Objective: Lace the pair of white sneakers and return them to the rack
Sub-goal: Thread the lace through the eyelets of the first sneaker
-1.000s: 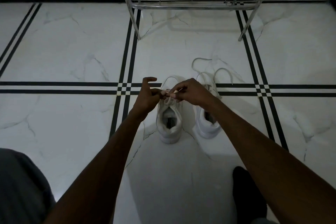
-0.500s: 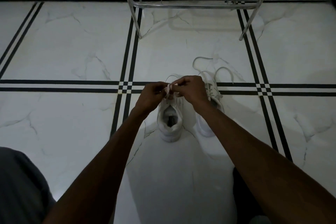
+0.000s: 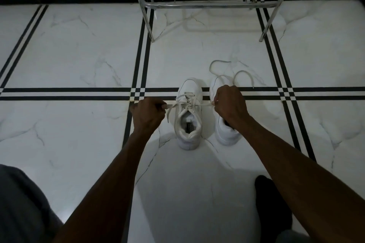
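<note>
White marble floor point(image 3: 83, 61) with black inlaid stripes fills the head view, seen from above by a crouching person. Two white sneakers sit side by side on the floor, toes pointing away, toward a metal wire rack point(image 3: 207, 4) standing well beyond them at the top of the picture. The left sneaker point(image 3: 188, 124) lies between the two hands, its long axis running straight away from the person. The left hand point(image 3: 147, 115) is closed in a fist on one end of its lace point(image 3: 189, 102); the right hand point(image 3: 230, 105) is closed on the other end. Both ends stretch out sideways, taut, crossing the shoe at right angles just above its opening, so the pull looks like a knot or bow being tightened. The right sneaker point(image 3: 226, 130) sits just beside the first, partly hidden under the right hand and wrist, and so nearer that hand. Its lace point(image 3: 233, 71) lies loose, looping on the floor beyond the toe, so it appears still untied. Neither shoe is on the rack yet.
</note>
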Tool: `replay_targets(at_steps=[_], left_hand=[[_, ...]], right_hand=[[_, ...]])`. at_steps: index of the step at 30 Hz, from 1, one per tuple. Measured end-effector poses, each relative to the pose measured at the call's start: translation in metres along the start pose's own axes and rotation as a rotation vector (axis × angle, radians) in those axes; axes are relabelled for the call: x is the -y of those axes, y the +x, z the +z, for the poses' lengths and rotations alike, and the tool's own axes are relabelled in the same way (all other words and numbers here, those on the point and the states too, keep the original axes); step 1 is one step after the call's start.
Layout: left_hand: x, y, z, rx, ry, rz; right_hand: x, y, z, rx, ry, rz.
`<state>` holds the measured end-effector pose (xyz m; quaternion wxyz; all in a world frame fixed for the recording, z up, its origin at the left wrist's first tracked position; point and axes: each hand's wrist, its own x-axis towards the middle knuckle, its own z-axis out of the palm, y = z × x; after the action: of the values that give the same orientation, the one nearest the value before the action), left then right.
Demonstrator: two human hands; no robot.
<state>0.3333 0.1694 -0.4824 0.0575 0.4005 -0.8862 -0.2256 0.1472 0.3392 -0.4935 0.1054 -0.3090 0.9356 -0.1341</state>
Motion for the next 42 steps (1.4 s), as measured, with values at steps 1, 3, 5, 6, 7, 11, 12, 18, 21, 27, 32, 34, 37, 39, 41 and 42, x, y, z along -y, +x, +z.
replay_targets(at_steps=[1, 3, 5, 6, 7, 11, 12, 18, 21, 27, 32, 34, 37, 39, 41, 42], left_hand=[[0.001, -0.001, 0.000, 0.010, -0.022, -0.024], [0.003, -0.004, 0.001, 0.036, -0.100, -0.078], [0.007, -0.006, 0.003, 0.071, -0.183, -0.155], [0.009, -0.006, 0.005, 0.082, -0.218, -0.183], [0.012, -0.005, 0.007, 0.085, -0.257, -0.199], [0.020, -0.002, 0.016, 0.125, -0.326, -0.145], [0.020, -0.003, 0.016, 0.140, -0.319, -0.128], [0.008, -0.008, 0.013, 0.183, -0.373, -0.074], [0.001, -0.011, 0.012, 0.174, -0.374, -0.034], [-0.012, -0.005, 0.017, 0.260, -0.333, 0.113], [-0.006, 0.005, 0.036, 0.212, -0.199, 0.093], [-0.005, 0.006, 0.036, 0.171, -0.157, 0.135], [-0.004, 0.006, 0.032, 0.181, 0.032, 0.228], [-0.004, 0.001, 0.030, 0.117, 0.264, 0.300], [-0.005, -0.006, 0.028, 0.043, 0.409, 0.370], [-0.002, -0.007, 0.028, 0.008, 0.461, 0.393]], right_hand=[[0.001, 0.000, 0.001, 0.012, -0.022, -0.006], [0.000, -0.002, 0.006, -0.018, -0.047, -0.048], [0.003, -0.005, 0.001, -0.026, -0.020, -0.073], [0.004, -0.006, 0.002, -0.017, -0.046, -0.078], [0.006, -0.005, 0.001, -0.017, -0.078, -0.075], [0.011, -0.007, -0.006, 0.037, -0.229, -0.132], [0.011, -0.006, -0.005, 0.008, -0.226, -0.175], [0.032, -0.005, -0.005, 0.193, 0.016, -0.563], [0.027, -0.001, -0.002, 0.199, -0.072, -0.443], [0.015, 0.003, -0.002, 0.239, -0.076, -0.423], [0.019, -0.012, 0.001, 0.296, -0.090, -0.336], [0.022, -0.017, 0.002, 0.254, -0.135, -0.328], [0.025, -0.023, 0.002, 0.229, -0.178, -0.330], [0.024, -0.026, 0.003, 0.155, -0.218, -0.351], [0.021, -0.026, 0.003, 0.073, -0.260, -0.374], [0.020, -0.025, 0.003, 0.050, -0.271, -0.380]])
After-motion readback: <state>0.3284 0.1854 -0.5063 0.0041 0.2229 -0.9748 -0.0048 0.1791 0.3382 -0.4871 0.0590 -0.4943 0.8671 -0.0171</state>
